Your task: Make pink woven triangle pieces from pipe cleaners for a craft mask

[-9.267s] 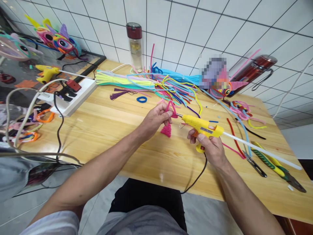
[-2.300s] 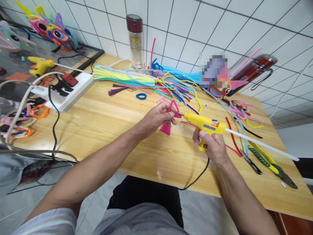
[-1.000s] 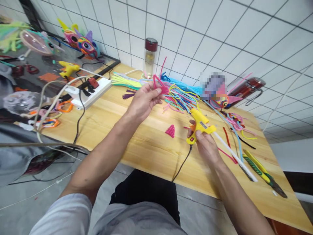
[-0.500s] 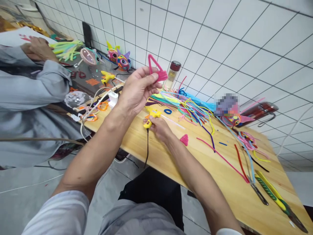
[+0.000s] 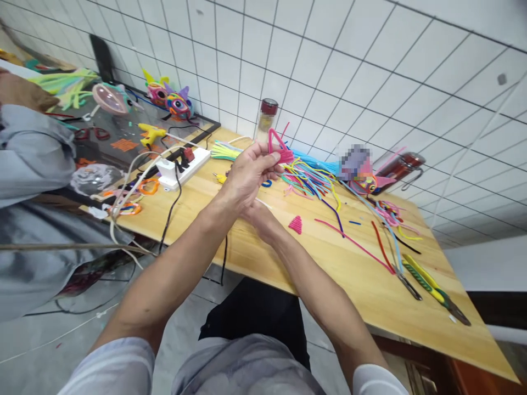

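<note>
My left hand (image 5: 250, 176) pinches a pink pipe-cleaner piece (image 5: 286, 157), a bent open triangle with a filled, ribbed part, above the table. Below it, my right hand (image 5: 261, 217) holds a yellow hot glue gun (image 5: 221, 179); my left hand and wrist hide most of the gun and the fingers round it. Only its front end shows on the left, and its black cord hangs past the table edge. A filled pink pipe-cleaner triangle (image 5: 295, 224) lies on the table to the right of my right hand.
Pipe cleaners (image 5: 307, 178) lie heaped near the wall beside a lidded bottle (image 5: 267, 118). At left are a power strip (image 5: 189, 170), another yellow glue gun (image 5: 150, 134) and a co-worker's sleeve (image 5: 33, 148). Scissors (image 5: 407, 285) and yellow-green cutters (image 5: 432, 285) lie at right.
My left hand has come down and closer to my right hand, now covering most of the glue gun. The view has shifted, showing more of the table's right end.
</note>
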Action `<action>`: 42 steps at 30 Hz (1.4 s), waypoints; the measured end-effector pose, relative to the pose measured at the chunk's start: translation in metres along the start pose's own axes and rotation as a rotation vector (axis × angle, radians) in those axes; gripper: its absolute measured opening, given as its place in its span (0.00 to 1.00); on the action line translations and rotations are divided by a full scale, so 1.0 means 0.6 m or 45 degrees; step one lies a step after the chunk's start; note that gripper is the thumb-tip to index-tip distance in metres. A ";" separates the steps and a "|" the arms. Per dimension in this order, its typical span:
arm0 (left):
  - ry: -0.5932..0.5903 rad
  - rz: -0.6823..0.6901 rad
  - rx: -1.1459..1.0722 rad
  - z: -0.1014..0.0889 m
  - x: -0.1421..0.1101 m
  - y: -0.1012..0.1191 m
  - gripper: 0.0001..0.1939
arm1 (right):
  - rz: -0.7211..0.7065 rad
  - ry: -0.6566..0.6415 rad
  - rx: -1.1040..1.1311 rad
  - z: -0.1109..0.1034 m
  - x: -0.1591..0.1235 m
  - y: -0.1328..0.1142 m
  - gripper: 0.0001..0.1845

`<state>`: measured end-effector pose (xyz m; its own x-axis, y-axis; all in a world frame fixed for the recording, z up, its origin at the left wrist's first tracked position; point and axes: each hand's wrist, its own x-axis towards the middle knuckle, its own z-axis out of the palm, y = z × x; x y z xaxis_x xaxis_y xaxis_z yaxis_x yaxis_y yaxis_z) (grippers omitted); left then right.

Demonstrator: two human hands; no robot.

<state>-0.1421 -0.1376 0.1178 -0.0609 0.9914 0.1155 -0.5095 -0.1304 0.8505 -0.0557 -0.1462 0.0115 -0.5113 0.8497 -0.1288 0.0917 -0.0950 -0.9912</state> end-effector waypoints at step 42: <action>-0.245 -0.601 0.301 0.039 -0.022 -0.272 0.07 | -0.165 0.695 -0.581 -0.325 -0.202 0.040 0.10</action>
<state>-0.0383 -0.1296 -0.0104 0.2960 0.9263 -0.2330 -0.2358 0.3072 0.9220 0.1748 -0.1503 0.0090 -0.0534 0.9887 0.1401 0.4678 0.1488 -0.8712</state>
